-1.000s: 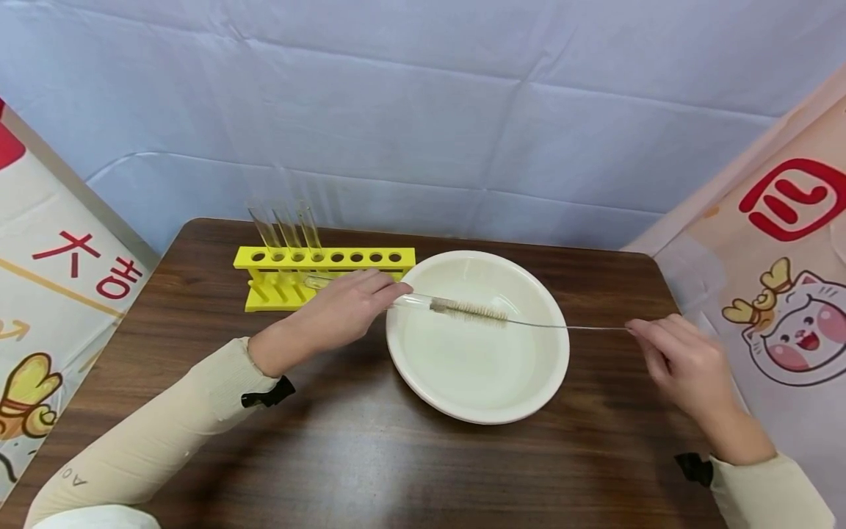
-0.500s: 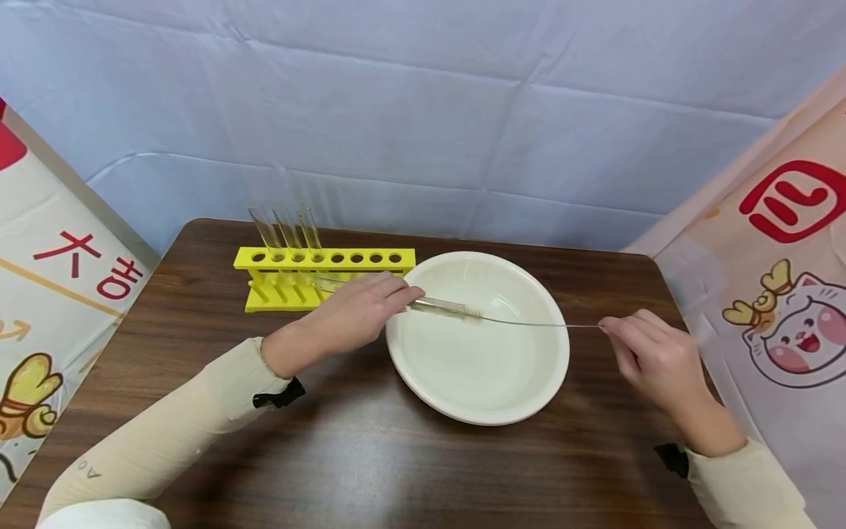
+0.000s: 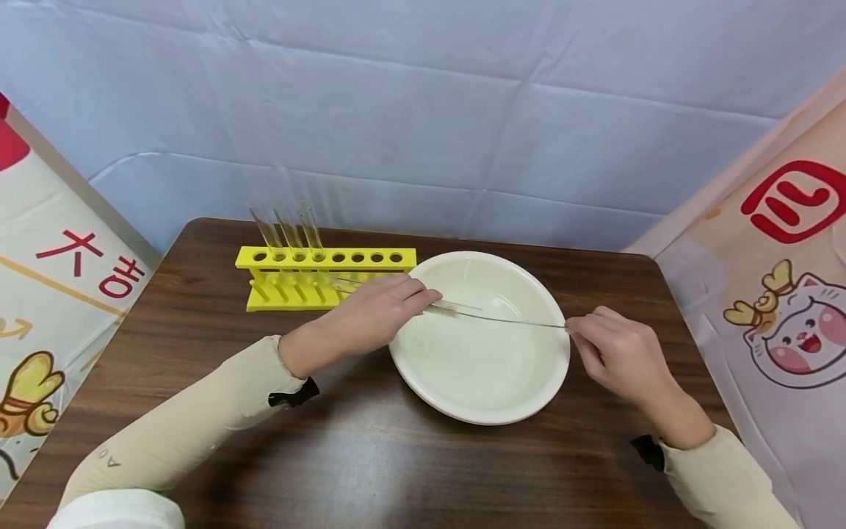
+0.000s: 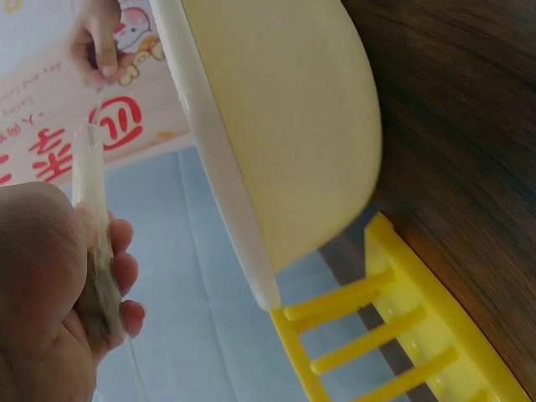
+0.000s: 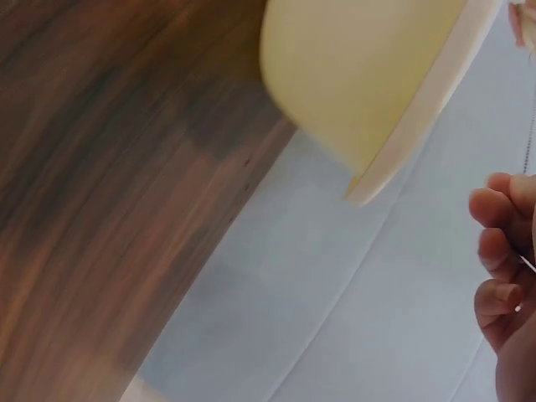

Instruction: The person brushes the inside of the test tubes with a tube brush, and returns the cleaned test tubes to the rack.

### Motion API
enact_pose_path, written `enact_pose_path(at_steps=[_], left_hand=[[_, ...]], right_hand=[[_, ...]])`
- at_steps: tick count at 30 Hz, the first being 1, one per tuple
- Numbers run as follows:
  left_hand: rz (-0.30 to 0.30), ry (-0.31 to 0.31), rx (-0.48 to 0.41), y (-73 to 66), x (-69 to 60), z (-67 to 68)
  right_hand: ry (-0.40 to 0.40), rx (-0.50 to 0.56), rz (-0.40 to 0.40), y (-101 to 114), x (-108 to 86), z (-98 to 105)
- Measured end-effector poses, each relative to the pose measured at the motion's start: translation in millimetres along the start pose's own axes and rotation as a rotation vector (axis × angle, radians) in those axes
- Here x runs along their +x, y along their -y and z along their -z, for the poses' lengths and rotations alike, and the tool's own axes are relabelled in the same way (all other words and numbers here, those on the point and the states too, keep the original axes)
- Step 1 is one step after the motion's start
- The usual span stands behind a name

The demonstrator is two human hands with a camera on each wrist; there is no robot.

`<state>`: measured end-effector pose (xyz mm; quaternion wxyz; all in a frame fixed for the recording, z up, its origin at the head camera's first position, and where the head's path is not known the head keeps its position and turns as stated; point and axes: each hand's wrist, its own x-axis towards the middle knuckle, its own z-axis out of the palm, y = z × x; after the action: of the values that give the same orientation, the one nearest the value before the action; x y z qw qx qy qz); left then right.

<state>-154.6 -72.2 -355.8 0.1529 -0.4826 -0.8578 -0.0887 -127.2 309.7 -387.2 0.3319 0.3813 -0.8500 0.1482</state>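
Observation:
My left hand (image 3: 373, 312) grips a clear glass test tube (image 4: 90, 172) above the left rim of a white basin (image 3: 479, 367). The tube lies nearly level, its mouth toward the right. Inside it sit the bristles of a test tube brush (image 3: 509, 320), partly hidden by my left fingers. Beyond the basin's right rim, my right hand (image 3: 621, 353) pinches the brush's thin twisted wire handle. In the right wrist view my right hand's fingers (image 5: 502, 251) are curled, with a bit of wire (image 5: 528, 142) showing above them.
Behind my left hand stands a yellow test tube rack (image 3: 324, 257) with several holes and pegs. Three clear test tubes (image 3: 288, 229) stand in its left part. The brown wooden table (image 3: 396, 470) extends under everything, with a pale cloth (image 3: 423, 117) hanging behind it.
My right hand has moved left, pushing the brush's bristles deeper into the test tube. My left hand has shifted slightly right with the tube. The rack and basin stay in place.

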Motion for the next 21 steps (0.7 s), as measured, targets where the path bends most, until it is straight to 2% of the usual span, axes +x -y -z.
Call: enact_pose_path(at_steps=[4,11,14,15,17,18,21], left_hand=[[-0.018,-0.018,0.001,-4.3,6.7,-3.1],[0.008,0.060,-0.037,-12.3,13.8,-5.5],[0.021,0.062,-0.039,-12.9,14.2,-5.5],[0.019,0.051,-0.036,-12.3,14.2,-6.0],[0.013,0.031,-0.032,-10.5,13.6,-6.5],[0.009,0.022,-0.031,-9.6,13.2,-6.6],[-0.005,-0.015,-0.025,-7.3,12.3,-7.6]], right_hand=[[0.004,0.023,0.001,10,10.4,-4],[0.015,0.062,0.013,24,28.1,-13],[0.037,0.086,-0.018,27,31.6,-14],[0.059,0.115,-0.055,29,32.2,-13],[0.149,0.268,-0.190,32,33.9,-10],[0.204,0.379,-0.266,33,35.2,-8],[0.368,0.847,-0.593,35,39.1,-4]])
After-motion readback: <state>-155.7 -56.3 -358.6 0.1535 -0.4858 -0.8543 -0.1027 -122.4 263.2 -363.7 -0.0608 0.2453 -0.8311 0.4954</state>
